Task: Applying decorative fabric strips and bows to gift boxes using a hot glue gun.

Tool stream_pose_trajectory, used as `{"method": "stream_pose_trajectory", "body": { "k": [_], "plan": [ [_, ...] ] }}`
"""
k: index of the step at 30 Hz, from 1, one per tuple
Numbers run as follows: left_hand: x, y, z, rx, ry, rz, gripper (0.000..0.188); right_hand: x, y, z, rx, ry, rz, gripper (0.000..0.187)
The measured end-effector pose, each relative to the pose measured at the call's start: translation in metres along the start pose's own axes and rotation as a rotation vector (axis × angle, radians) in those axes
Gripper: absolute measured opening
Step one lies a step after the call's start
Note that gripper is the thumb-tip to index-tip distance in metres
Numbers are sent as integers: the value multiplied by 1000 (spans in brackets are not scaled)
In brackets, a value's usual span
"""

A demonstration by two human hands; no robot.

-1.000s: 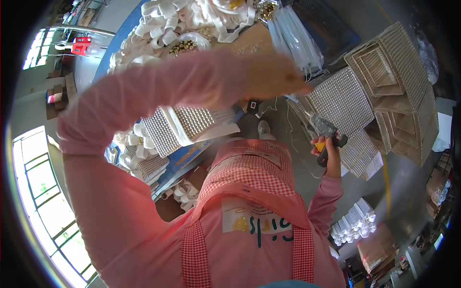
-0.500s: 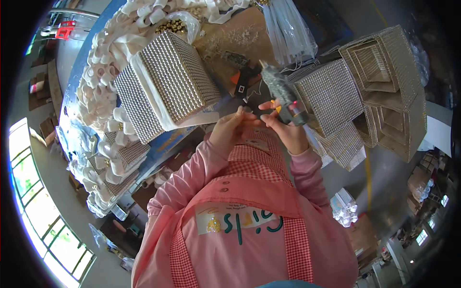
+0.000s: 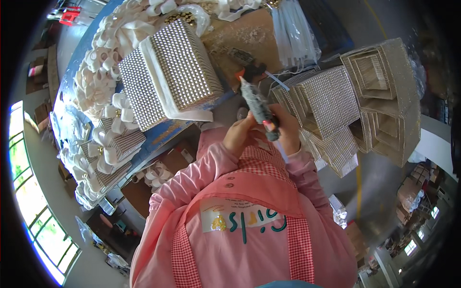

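A glue gun [image 3: 259,108] with a grey, crusted barrel points away from me, its tip toward the table. My right hand [image 3: 288,128] is wrapped round it, with the fingers partly behind its body. Close against its left side, my left hand [image 3: 236,137] is curled closed. Its fingertips are hidden behind the gun, so I cannot tell what they hold. A pale stick-like piece [image 3: 282,152] shows below the gun's rear. Left of my hands, a silver studded box [image 3: 185,67] with a white ribbon [image 3: 158,79] round it rests at the table edge, one ribbon end hanging loose.
A second glue gun [image 3: 247,58] with a pale glue stick [image 3: 277,80] lies on brown board [image 3: 257,36]. White ribbon loops [image 3: 98,72] heap at the left, near ribbon flowers [image 3: 101,150]. Stacked open studded boxes [image 3: 331,98] stand at the right, beside hanging plastic-wrapped strips [image 3: 294,36].
The glue gun has swung left and come closer to me, its tip now leaning left. My right hand has drawn in toward my left. The view has shifted slightly.
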State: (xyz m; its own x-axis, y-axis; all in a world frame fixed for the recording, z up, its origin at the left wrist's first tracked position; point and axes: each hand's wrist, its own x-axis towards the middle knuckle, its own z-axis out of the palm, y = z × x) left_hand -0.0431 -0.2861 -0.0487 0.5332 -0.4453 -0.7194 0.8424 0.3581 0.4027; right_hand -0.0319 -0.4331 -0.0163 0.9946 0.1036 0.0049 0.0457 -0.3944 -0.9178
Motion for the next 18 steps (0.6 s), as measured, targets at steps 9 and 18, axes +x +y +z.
{"method": "stream_pose_trajectory", "body": {
  "k": [9, 18],
  "plan": [
    [-34, 7, -46, 426, 65, 88, 31, -35, 94, -31, -219, 368, 174, 21],
    [-59, 12, -97, 945, 413, 399, 15, -64, 118, -51, -248, 271, 339, 11]
  ]
}}
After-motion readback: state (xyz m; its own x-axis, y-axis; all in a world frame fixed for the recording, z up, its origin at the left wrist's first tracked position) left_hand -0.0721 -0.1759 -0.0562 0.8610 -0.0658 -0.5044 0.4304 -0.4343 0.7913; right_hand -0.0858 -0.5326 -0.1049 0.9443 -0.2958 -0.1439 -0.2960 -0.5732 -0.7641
